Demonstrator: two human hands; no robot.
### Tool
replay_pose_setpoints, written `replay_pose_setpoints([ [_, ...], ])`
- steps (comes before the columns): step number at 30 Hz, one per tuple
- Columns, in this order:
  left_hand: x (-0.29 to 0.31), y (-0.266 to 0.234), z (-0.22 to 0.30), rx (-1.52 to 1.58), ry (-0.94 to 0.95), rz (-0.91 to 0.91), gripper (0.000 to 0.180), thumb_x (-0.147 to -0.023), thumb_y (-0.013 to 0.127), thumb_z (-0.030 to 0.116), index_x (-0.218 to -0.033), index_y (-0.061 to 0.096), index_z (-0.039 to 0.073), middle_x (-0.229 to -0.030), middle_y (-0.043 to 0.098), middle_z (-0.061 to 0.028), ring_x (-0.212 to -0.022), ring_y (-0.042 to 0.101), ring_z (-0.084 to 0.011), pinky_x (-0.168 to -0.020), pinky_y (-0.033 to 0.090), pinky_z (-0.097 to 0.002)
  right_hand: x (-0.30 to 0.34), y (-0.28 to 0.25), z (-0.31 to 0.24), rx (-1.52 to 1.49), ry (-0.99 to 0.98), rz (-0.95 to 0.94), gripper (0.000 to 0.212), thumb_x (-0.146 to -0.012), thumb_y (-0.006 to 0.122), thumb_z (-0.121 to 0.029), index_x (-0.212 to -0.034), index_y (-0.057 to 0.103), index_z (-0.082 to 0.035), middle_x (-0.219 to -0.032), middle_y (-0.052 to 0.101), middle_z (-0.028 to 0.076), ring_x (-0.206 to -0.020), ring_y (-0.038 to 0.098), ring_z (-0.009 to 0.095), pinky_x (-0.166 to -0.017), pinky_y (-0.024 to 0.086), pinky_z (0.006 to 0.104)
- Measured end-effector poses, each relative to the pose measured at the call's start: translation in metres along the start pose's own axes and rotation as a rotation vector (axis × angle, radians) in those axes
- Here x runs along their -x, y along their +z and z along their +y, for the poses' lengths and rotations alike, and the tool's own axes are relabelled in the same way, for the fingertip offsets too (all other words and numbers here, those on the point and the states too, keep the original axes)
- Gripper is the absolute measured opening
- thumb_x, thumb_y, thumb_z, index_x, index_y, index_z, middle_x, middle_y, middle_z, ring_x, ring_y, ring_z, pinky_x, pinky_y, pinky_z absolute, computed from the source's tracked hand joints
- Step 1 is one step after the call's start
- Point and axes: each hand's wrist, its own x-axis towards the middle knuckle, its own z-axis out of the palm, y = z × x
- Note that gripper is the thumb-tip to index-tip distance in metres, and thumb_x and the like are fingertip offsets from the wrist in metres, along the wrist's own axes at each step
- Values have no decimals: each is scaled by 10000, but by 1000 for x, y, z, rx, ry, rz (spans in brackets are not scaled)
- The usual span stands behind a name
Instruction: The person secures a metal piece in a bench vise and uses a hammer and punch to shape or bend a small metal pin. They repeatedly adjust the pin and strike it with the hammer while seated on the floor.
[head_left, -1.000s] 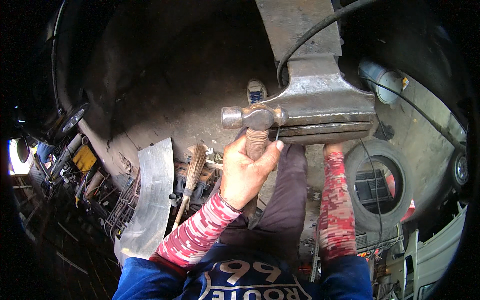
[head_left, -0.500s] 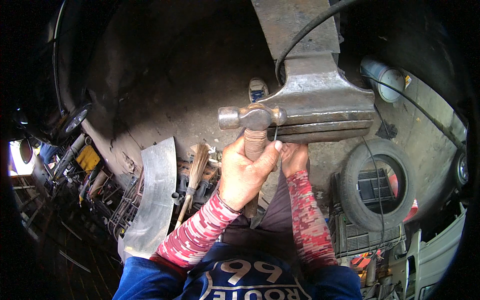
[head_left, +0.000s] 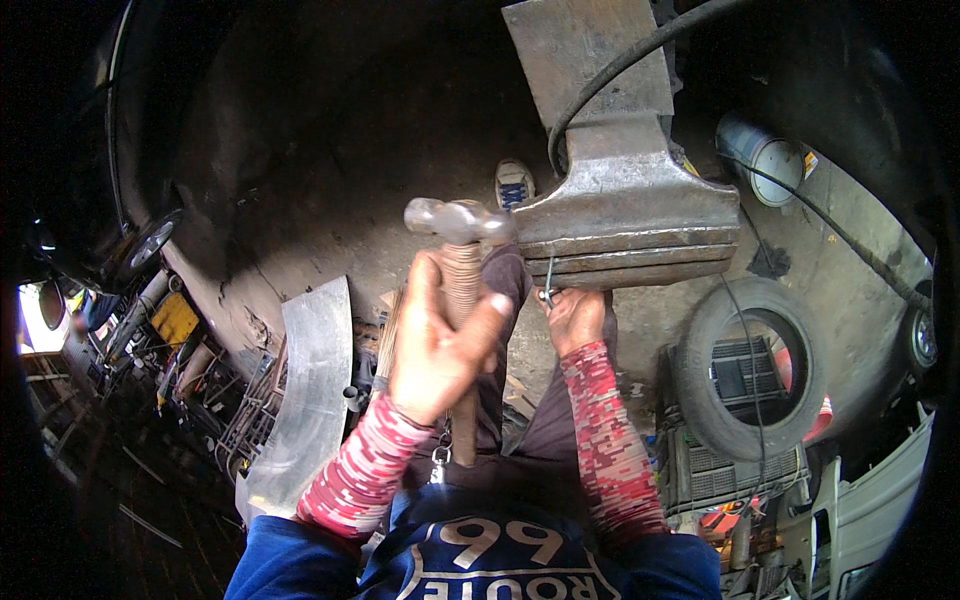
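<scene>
My left hand (head_left: pixel 428 355) holds a ball-peen hammer (head_left: pixel 460 220) by its wrapped wooden handle, the head upward and slightly blurred by motion. Its thumb stands a little off the handle. The hammer head is just left of a big metal bench vise (head_left: pixel 630 205). At the vise jaws' near left end, my right hand (head_left: pixel 576 318) is closed, its fingertips pinching the lower end of a thin metal rod (head_left: pixel 551 268). The rod crosses the front of the jaws; whether they clamp it I cannot tell.
A thick black hose (head_left: pixel 610 62) arches over the vise. To the right lie a tyre (head_left: pixel 700 400) and a metal canister (head_left: pixel 775 170). A curved sheet of metal (head_left: pixel 312 375), a partly hidden straw brush (head_left: pixel 388 335) and piled scrap parts (head_left: pixel 235 415) are at the left.
My left hand has moved left and down with the hammer, away from the vise, and its thumb has lifted. The rod and my right fingertips now show more plainly.
</scene>
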Motion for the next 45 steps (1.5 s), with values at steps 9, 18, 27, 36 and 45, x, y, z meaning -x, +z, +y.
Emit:
replay_pose_setpoints([
  [9,-12,-50,44,-284,5,-89,318,-1037,534,195,-1299,533,14,-778,557,-6,-669,545,-76,-592,443,-252,-8,-13,3,65,21,-38,484,-1058,348,-423,-1337,504,-59,-1334,553,117,-1117,572,294,-910,503,502],
  [18,-32,-42,53,-712,209,-290,322,-1015,622,295,-1115,605,-11,-770,607,-234,-701,639,-380,-666,484,-419,-19,-10,8,52,12,161,385,-1065,373,-355,-1261,558,-80,-1246,610,119,-995,603,283,-769,520,504],
  [27,-41,-43,30,-653,217,-246,374,-952,716,339,-972,629,-24,-716,621,-133,-635,602,-203,-622,479,-378,-11,-27,7,104,13,-29,354,-1055,453,-303,-1282,557,-52,-1205,642,115,-1045,627,268,-868,531,474],
  [36,-12,15,5,-224,43,-149,216,-878,817,184,-871,649,49,-668,605,43,-496,491,-30,-428,362,-227,-22,-50,11,363,-104,162,172,-956,587,-17,-1119,636,-38,-996,716,86,-878,706,199,-724,541,317],
  [45,-14,23,-17,-55,88,-129,198,-920,751,186,-867,656,20,-634,593,32,-514,516,-30,-456,407,-237,-134,-96,-23,1393,-719,273,384,-982,533,-333,-1256,639,-86,-1255,663,123,-1172,611,358,-1038,450,482],
])
